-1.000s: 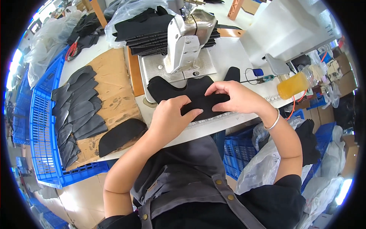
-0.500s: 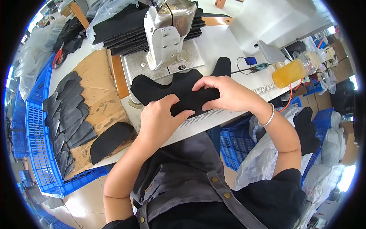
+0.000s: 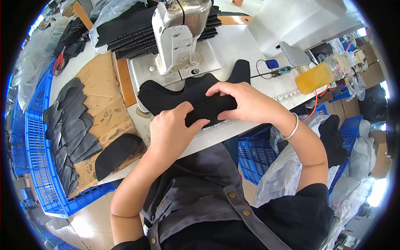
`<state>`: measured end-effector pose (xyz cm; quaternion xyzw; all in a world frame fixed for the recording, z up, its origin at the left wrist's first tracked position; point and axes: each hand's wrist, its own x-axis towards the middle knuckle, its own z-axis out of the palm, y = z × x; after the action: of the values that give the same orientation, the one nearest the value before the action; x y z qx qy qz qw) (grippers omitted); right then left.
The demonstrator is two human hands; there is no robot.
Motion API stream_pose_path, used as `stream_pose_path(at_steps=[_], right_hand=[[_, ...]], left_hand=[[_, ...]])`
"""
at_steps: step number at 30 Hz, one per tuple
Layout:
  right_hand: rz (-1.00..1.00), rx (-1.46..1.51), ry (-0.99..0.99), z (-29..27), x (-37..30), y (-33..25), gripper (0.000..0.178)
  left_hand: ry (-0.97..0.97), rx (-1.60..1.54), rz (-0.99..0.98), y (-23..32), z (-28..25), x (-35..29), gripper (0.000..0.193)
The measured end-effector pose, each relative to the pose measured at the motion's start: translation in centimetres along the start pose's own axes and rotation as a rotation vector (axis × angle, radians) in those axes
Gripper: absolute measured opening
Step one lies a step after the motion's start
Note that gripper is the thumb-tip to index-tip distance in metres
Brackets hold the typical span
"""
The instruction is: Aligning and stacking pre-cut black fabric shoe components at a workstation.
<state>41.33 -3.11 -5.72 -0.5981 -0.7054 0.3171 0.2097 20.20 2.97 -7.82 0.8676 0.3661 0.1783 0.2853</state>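
A black cut fabric piece [image 3: 198, 95] with a wavy edge lies on the white table, just in front of the sewing machine [image 3: 175, 46]. My left hand [image 3: 170, 127] holds its near left part, with thumb and fingers curled at the cloth. On the piece's right side my right hand [image 3: 246, 102] grips it the same way; some fingertips of both hands are hidden in the folds. A printed ruler strip [image 3: 211, 128] shows along the table's front edge, partly under the fabric.
Left of the machine, cardboard [image 3: 98, 79] carries overlapping dark pieces [image 3: 73, 125] and one larger black piece [image 3: 118, 155]. Black fabric is stacked [image 3: 131, 35] behind. Red-handled scissors [image 3: 60, 62] lie far left. A jar of yellow liquid [image 3: 312, 78] stands right. Blue crates [image 3: 255, 160] sit below.
The whole view has shifted slightly, so the table and machine appear a little further left. Both hands keep their hold on the fabric, with little visible movement of their own.
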Motion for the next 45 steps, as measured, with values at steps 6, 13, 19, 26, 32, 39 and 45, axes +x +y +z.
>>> stream_pose_path(at_steps=[6, 13, 19, 26, 32, 39, 45], right_hand=[[0.097, -0.153, -0.040, 0.4, 0.3, -1.3, 0.065], [0.117, -0.134, -0.034, 0.0, 0.4, -2.0, 0.066], [0.137, -0.119, -0.050, 0.0, 0.6, -2.1, 0.067], [0.125, -0.137, -0.040, 0.1, 0.7, -2.4, 0.067], [0.141, -0.131, -0.052, 0.2, 0.6, -2.3, 0.067], [0.142, -0.157, -0.069, -0.1, 0.4, -2.1, 0.067], [0.074, -0.212, -0.009, -0.4, 0.1, -0.6, 0.060]], left_hand=[[-0.098, 0.063, -0.006, 0.3, -1.5, 0.5, 0.034], [-0.182, -0.115, 0.032, -1.6, -3.0, 1.2, 0.024], [-0.177, -0.119, 0.025, -1.9, -3.0, 1.4, 0.025], [-0.153, -0.124, 0.031, -2.2, -2.8, 1.2, 0.025], [-0.099, -0.125, 0.042, -2.1, -2.1, 0.5, 0.023], [0.311, 0.318, 0.365, -0.4, 0.1, -1.9, 0.036], [0.103, 0.332, 0.423, 0.7, 4.0, -3.8, 0.073]])
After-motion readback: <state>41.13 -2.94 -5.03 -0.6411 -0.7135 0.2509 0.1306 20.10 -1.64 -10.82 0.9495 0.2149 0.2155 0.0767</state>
